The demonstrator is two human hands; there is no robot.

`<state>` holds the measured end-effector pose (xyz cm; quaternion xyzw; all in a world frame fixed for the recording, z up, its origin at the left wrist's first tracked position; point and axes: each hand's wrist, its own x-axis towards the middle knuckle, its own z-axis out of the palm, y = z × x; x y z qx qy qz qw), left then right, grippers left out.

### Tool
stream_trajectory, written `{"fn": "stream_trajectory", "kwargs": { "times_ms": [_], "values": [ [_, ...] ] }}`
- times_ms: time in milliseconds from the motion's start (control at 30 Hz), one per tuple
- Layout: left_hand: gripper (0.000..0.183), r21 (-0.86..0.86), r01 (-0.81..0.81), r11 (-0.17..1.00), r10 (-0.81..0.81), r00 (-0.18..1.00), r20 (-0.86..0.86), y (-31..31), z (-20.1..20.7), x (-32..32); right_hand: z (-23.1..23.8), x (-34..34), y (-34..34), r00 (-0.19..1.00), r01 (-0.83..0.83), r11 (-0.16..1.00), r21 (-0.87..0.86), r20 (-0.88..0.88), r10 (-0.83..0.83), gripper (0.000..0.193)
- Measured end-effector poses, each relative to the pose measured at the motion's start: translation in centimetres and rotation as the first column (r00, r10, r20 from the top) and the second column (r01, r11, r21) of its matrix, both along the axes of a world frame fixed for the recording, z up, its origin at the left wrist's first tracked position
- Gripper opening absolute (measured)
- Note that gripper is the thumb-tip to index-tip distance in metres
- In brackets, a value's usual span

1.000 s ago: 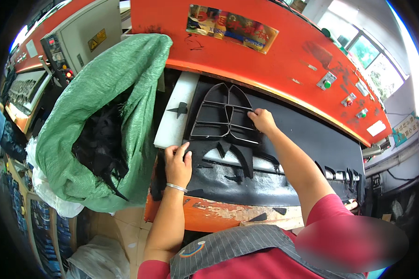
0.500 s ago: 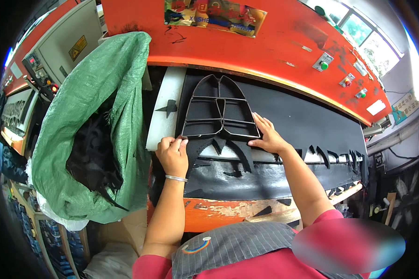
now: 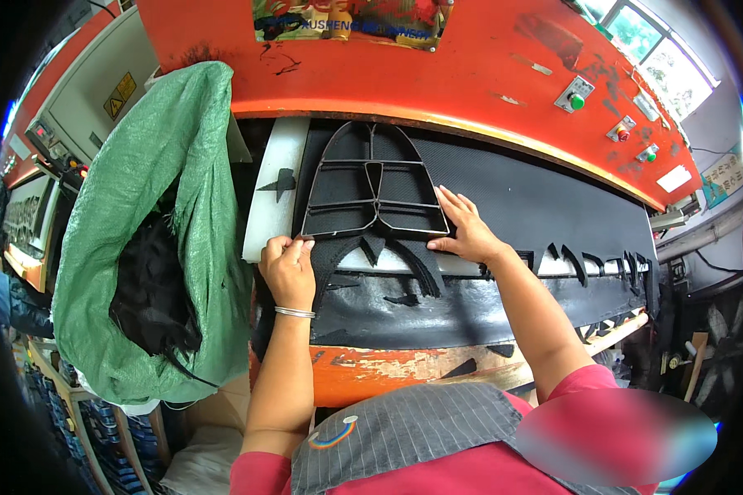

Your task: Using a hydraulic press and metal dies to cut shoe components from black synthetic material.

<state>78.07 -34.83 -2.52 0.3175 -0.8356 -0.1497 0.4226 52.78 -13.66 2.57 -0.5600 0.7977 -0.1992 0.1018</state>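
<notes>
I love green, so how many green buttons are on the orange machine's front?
2: one green button above and left of the red button, the other below and right. More could be out of view.

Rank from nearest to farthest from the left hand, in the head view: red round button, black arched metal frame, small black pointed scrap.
1. Black arched metal frame: the left hand is at its near left corner.
2. Small black pointed scrap: beyond the hand, on the white strip.
3. Red round button: far right, on the orange panel.
</notes>
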Motion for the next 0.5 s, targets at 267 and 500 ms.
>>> {"fn": "stream_trajectory", "kwargs": {
  "times_ms": [267, 500],
  "values": [
    [0.015, -0.004, -0.028, 1.000, 0.027, 0.999, -0.033, 4.3, 0.4, -0.6, 2.6, -0.4, 4.7, 0.999, -0.031, 0.999, -0.013, -0.027, 0.031, 0.095],
    [0.028, 0.113, -0.092, 0.989, 0.087, 0.995, 0.050, 10.5, 10.4, -6.0, 12.7, -10.1, 18.9, 0.994, -0.067, 0.977, -0.203, -0.094, 0.049, 0.088]
  ]
}}
